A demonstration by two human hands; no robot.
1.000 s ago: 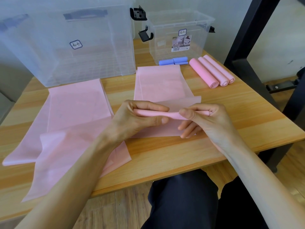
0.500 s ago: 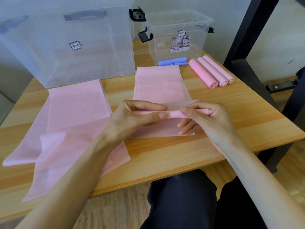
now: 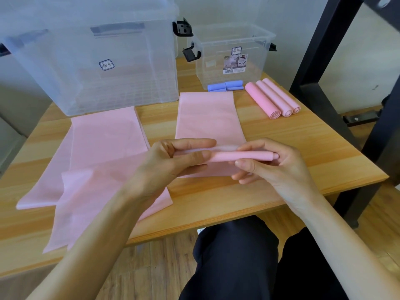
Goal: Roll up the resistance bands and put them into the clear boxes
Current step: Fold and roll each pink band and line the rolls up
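A pink resistance band [image 3: 205, 118] lies flat in the middle of the wooden table, and its near end is wound into a thin roll [image 3: 242, 156]. My left hand [image 3: 171, 163] pinches the roll's left part, while my right hand [image 3: 272, 163] grips its right end, both just above the table. Three finished pink rolls [image 3: 272, 98] lie side by side at the back right. Small blue rolls [image 3: 226, 85] rest against the small clear box [image 3: 233, 57]. A large clear box [image 3: 93, 61] stands at the back left.
More pink bands [image 3: 97, 161] lie spread and overlapping on the table's left half, one hanging over the front edge. A black metal frame [image 3: 337, 61] rises at the right. My dark-trousered legs sit below the table edge [image 3: 216, 226].
The roll has grown a little thicker and moved away from me along the band. Both hands have shifted with it, fingers turning it.
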